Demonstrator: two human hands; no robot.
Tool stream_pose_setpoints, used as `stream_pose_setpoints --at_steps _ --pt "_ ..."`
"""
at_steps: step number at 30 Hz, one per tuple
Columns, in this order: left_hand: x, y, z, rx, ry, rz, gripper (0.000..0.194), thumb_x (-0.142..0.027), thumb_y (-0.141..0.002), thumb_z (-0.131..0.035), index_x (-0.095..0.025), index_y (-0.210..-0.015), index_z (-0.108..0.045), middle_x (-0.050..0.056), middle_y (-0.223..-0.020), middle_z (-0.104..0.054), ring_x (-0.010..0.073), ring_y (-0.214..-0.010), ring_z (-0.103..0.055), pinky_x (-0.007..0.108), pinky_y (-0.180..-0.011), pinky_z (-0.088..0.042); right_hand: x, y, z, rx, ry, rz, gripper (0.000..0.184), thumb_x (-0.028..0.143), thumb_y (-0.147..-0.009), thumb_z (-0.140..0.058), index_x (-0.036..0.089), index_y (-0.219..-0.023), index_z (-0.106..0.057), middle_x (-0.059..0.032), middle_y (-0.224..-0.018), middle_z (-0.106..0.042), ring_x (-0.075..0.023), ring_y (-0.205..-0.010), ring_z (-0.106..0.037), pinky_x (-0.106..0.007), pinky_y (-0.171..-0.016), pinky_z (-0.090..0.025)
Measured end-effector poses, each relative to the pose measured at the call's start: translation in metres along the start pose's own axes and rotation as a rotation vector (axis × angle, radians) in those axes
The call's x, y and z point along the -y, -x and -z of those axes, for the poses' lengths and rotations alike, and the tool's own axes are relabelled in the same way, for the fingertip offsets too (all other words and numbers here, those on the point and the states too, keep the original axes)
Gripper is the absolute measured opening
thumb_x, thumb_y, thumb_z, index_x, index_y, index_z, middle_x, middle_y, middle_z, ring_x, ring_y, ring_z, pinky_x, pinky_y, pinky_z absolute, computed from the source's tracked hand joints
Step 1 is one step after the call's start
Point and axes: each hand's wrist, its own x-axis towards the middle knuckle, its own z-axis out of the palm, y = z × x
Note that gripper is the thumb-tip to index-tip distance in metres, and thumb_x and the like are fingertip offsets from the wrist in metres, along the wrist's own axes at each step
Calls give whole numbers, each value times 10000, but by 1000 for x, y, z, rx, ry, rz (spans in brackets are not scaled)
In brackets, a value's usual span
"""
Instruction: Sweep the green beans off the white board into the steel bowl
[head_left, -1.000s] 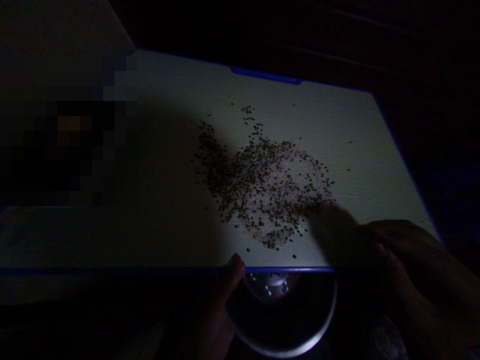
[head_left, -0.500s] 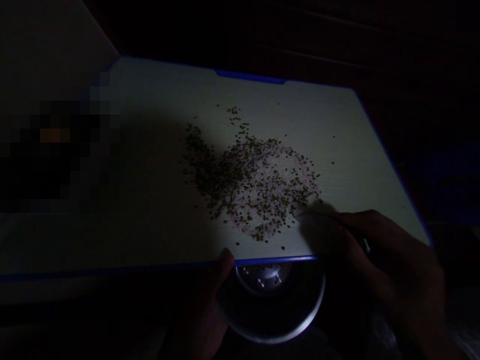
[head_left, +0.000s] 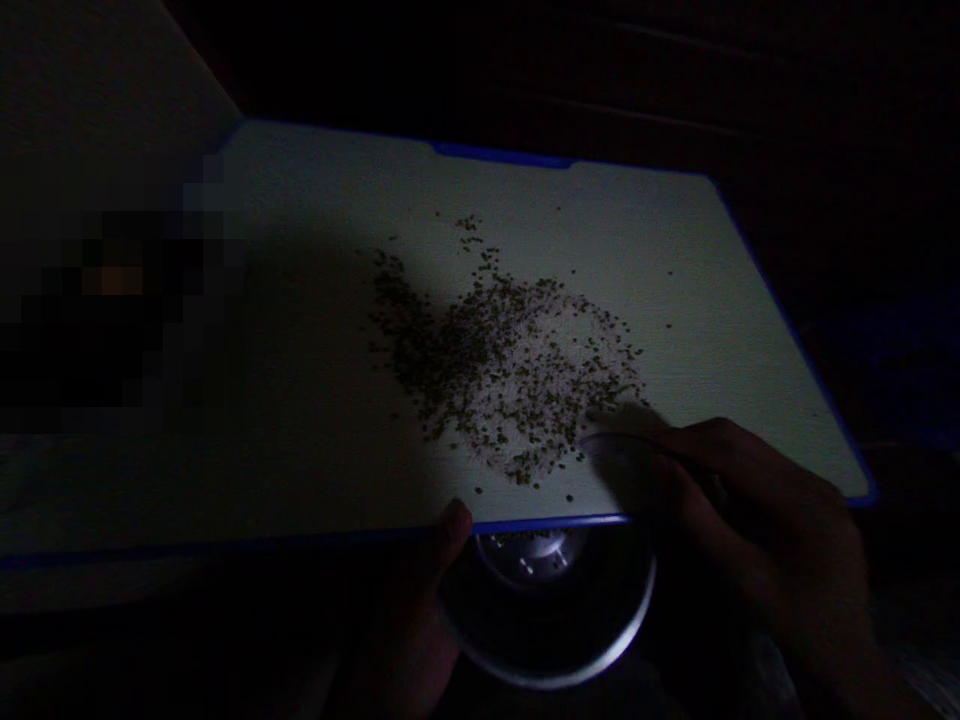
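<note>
My right hand [head_left: 757,520] is closed around slim curved tweezers [head_left: 619,437], whose tip is at the near right edge of the pile. Dark green beans [head_left: 409,345] lie mixed with pale rice grains [head_left: 577,325] on the white board [head_left: 300,440]. Below the near edge of the board is a shiny metal bowl [head_left: 607,655] with some green beans in it. My left hand [head_left: 427,610] is against the bowl's left side, its thumb over the blue board edge; its other fingers are hidden.
The board has a blue rim [head_left: 795,340] and a blue handle piece [head_left: 502,154] at its far side. Stray beans [head_left: 669,326] lie around the pile. A blurred dark patch covers the left side. The surroundings are very dark.
The tip of the tweezers has shifted slightly left and toward me, with my right hand moving a little left. My left hand and the bowl stay nearly in place.
</note>
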Motion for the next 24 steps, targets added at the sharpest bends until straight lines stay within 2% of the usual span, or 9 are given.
stream_pose_setpoints --at_steps 3,6,8,12,18,24 --pt "-2 0 1 5 14 18 635 -564 -836 -1034 -293 -1392 -891 70 -1470 -878 462 -1678 -544 592 -1423 -403 -3 -6 -1 9 -17 24 128 258 -1099 -746 272 -1176 -847 -1 -977 -882 -164 -793 -849 -260 -679 -677" --pt "-3 2 4 88 31 28 530 -524 -961 -941 -306 -1439 -875 66 -1542 -838 434 -1709 -505 587 -1447 -361 -3 -9 -1 20 -62 38 119 238 -1086 -765 272 -1156 -856 -12 -983 -884 -171 -806 -853 -256 -669 -668" --pt "-2 3 6 95 64 20 518 -509 -1026 -874 -294 -1496 -846 76 -1584 -811 423 -1725 -477 581 -1461 -329 -3 -9 0 28 -89 37 114 237 -1077 -779 282 -1137 -865 -14 -961 -881 -177 -790 -852 -258 -650 -664" --pt "1 0 10 80 111 28 577 -468 -1048 -856 -306 -1596 -774 68 -1667 -750 413 -1741 -445 570 -1467 -315 -4 -3 0 42 -107 31 138 221 -1059 -789 297 -1146 -864 -5 -945 -871 -177 -765 -847 -251 -617 -661" --pt "5 -6 13 49 78 2 589 -501 -1027 -878 -281 -1567 -795 102 -1561 -826 451 -1657 -569 606 -1440 -365 -3 2 -2 57 -138 62 142 222 -1071 -775 288 -1173 -848 -3 -964 -863 -160 -782 -844 -226 -628 -663" --pt "6 -5 14 83 78 25 551 -512 -1046 -849 -270 -1540 -812 111 -1546 -839 459 -1642 -593 614 -1402 -433 4 7 -7 72 -148 127 180 173 -1057 -749 276 -1178 -835 -1 -978 -857 -141 -798 -837 -194 -664 -674"
